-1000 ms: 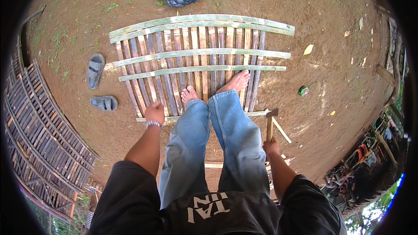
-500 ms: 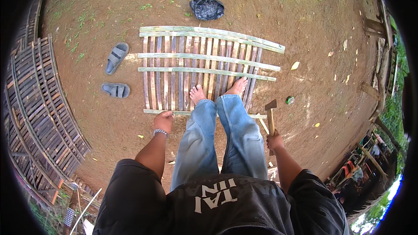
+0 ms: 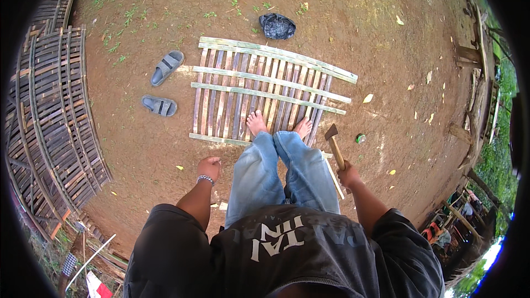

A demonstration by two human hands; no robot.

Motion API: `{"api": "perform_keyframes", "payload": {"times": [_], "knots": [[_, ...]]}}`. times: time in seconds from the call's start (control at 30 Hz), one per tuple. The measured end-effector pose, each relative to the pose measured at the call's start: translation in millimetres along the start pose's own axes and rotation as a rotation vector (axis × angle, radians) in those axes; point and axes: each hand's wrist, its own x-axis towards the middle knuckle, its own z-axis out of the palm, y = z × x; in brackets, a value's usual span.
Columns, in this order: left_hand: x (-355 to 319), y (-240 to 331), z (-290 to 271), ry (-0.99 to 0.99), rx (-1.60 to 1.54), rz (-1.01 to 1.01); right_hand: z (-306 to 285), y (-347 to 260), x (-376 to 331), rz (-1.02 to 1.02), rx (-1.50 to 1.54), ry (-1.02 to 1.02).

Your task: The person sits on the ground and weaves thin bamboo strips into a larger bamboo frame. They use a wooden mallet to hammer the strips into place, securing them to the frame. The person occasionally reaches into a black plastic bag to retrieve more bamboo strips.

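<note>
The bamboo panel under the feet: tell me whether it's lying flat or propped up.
Lying flat: the bamboo panel rests on the dirt ground, with both bare feet standing on its near edge.
</note>
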Motion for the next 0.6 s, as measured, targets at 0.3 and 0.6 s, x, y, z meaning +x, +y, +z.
{"api": "perform_keyframes", "payload": {"times": [0.3,0.6], "knots": [[-43.6,-5.5,10.4,-0.024,0.032,-0.035,-5.9,32.8,28.6,-0.101,0.027,0.055],[-83.1,29.8,58.4,0.028,0.002,-0.064,-32.0,99.2,56.2,-0.131,-0.114,0.038]]}}
